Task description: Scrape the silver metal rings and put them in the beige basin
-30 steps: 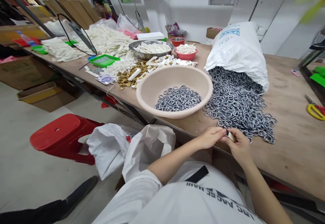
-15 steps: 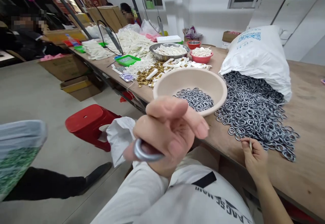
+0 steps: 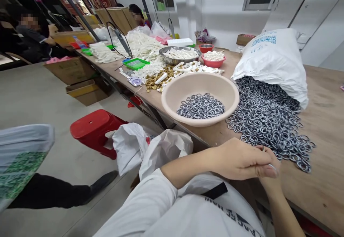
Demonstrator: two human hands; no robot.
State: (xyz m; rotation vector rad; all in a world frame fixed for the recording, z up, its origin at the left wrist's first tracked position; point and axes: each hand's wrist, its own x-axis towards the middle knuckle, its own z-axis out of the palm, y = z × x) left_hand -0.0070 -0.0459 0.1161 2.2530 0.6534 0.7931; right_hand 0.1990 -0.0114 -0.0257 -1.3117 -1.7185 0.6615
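My left hand point(image 3: 238, 158) reaches across to the right, fingers closed on a grey metal ring point(image 3: 272, 166); only a slim silver edge of the ring shows by the thumb. Right up against it, my right hand point(image 3: 272, 179) is partly covered by the left and pinches a small thin piece point(image 3: 263, 148) whose kind I cannot make out. Just beyond both hands lies a heap of loose grey metal rings point(image 3: 268, 119) on the table. To the left, a beige basin point(image 3: 166, 102) holds more such rings.
A white sack point(image 3: 274, 56) lies tipped, rings spilling from its mouth. White strips and brass-coloured pieces point(image 3: 157, 77) cover the table's far part, with a steel bowl point(image 3: 163, 58). On the left are a red stool point(image 3: 91, 124), white bags point(image 3: 166, 147) and another person's leg point(image 3: 53, 190).
My left hand, earlier raised in front of the basin with a ring on a finger, has moved down and right to meet my right hand. My right hand stays beside the ring heap.
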